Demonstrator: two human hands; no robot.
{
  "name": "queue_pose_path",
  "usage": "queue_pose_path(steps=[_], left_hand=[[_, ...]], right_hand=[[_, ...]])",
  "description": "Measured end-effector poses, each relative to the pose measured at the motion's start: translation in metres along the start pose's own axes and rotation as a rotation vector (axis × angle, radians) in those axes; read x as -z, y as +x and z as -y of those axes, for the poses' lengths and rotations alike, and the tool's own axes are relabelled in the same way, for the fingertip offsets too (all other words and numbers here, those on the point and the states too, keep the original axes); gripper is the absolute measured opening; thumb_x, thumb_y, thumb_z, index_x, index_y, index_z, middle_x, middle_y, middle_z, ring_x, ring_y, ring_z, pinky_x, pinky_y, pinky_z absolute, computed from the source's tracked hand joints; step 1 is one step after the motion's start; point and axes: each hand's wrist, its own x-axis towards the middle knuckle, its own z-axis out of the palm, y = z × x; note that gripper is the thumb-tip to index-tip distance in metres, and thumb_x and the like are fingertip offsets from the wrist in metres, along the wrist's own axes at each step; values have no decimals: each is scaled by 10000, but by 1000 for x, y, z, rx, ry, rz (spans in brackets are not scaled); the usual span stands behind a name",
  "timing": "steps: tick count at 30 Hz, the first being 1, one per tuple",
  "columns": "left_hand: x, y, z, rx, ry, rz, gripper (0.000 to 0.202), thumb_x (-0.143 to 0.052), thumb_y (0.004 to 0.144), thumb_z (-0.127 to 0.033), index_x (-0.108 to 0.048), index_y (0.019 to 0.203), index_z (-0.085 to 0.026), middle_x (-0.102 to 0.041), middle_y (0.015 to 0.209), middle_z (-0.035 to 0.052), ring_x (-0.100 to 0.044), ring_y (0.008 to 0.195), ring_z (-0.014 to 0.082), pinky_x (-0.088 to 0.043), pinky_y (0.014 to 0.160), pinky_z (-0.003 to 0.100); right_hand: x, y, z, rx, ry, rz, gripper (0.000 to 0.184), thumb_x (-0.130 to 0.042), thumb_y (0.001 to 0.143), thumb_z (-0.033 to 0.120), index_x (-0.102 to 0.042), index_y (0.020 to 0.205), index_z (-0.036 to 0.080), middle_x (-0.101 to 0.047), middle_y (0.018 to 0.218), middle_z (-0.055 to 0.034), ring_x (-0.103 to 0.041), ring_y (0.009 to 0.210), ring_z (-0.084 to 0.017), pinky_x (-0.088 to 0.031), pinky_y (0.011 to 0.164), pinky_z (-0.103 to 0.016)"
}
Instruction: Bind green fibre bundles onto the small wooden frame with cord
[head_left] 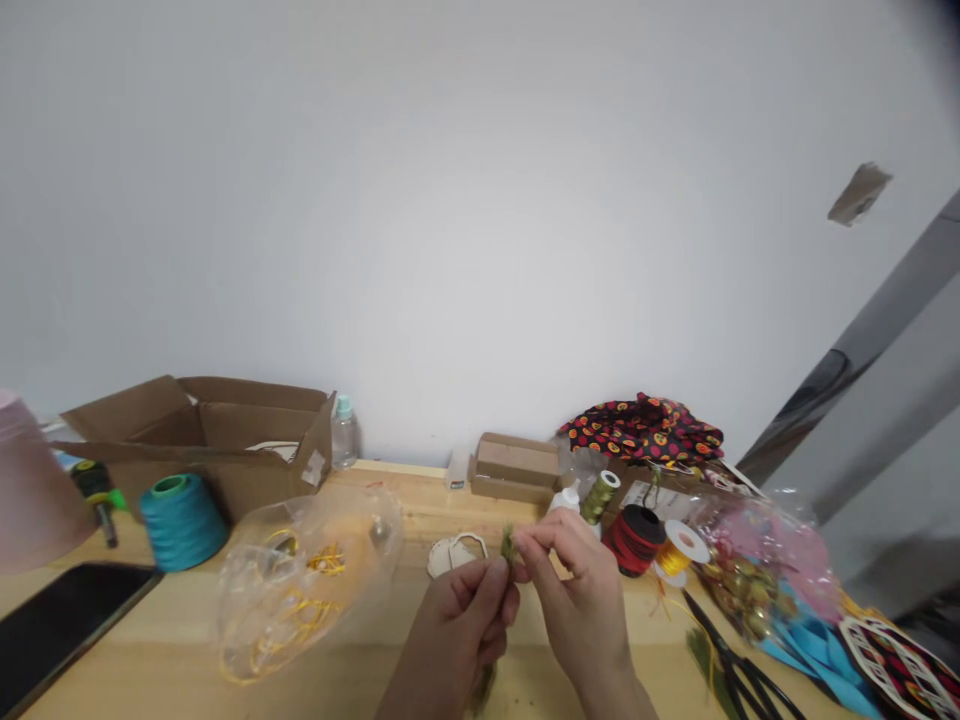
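My left hand (457, 625) pinches a small bundle of green thread (508, 545), its frayed top sticking up between thumb and fingers. More green strands show below that fist, near the bottom edge. My right hand (581, 595) has thumb and forefinger closed at the bundle's right side; the exact grip is partly hidden by the fingers. Just behind the left hand lies a flat cream-coloured cut-out piece (448, 555) with a curved loop.
Left: clear plastic bag of yellow cords (307, 590), teal thread cone (182, 522), open cardboard box (225, 480), phone (71, 630). Right: green spool (602, 493), red cord spool (636, 540), yellow spool (681, 550), black scissors (739, 665), patterned cloth (645, 430). Small box (517, 465) behind.
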Motion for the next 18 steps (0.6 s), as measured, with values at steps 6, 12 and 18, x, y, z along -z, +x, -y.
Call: queue_pose_path(steps=[6,12,18], left_hand=[[2,0,-1,2,13,-8,340,-639,618,-412,-526,514,-109,-359,451,-73,-149,385,1,-92,367,140],[5,0,-1,35,3,28,343,-675,568,-418,-548,497,-107,-339,434,-73,-166,388,7,-99,360,144],[9,3,3,42,47,4,341,-675,554,-439,-604,583,-107,-296,410,-89,-145,370,7,-83,345,148]], right_hand=[[2,-1,0,-18,1,12,200,-513,777,176,-577,588,175,-501,531,17,-478,566,-126,-355,564,-243],[4,0,0,-46,-4,41,198,-520,770,192,-595,588,178,-517,532,16,-490,559,-124,-364,550,-238],[6,1,3,-102,87,70,215,-512,772,209,-630,595,180,-523,546,6,-496,560,-126,-384,530,-227]])
